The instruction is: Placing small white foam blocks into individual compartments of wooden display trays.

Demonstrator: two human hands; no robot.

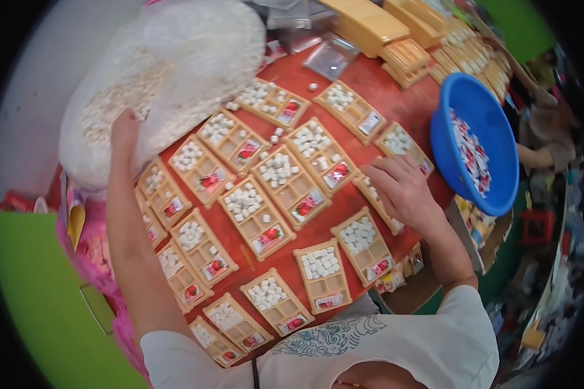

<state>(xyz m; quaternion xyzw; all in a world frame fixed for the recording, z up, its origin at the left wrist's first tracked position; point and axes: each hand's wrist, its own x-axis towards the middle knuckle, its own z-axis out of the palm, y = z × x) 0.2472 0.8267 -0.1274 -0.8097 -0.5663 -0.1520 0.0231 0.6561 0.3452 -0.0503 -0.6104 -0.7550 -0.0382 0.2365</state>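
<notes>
At the far left, my left hand [124,128] reaches into a large clear plastic bag [220,39] full of small white pieces [120,94]; its fingertips are hidden. My right hand [399,191] is curled over a light wooden-looking tray [372,188] at the right, its fingers bent and close together. Whatever they hold, if anything, cannot be seen. Between my arms lie several more of these divided trays [256,223]. Most have white cube-like pieces [243,200] in the large compartment and a small packet with a red strawberry-like picture [268,238] in a lower one.
All this lies on a red tabletop [253,269]. Beyond my right hand stands a blue basin [493,129] of small red-and-white packets [472,152]. Stacked trays [363,26] and a clear plastic packet [331,58] are at the back. An open cardboard box [412,285] sits below the right edge.
</notes>
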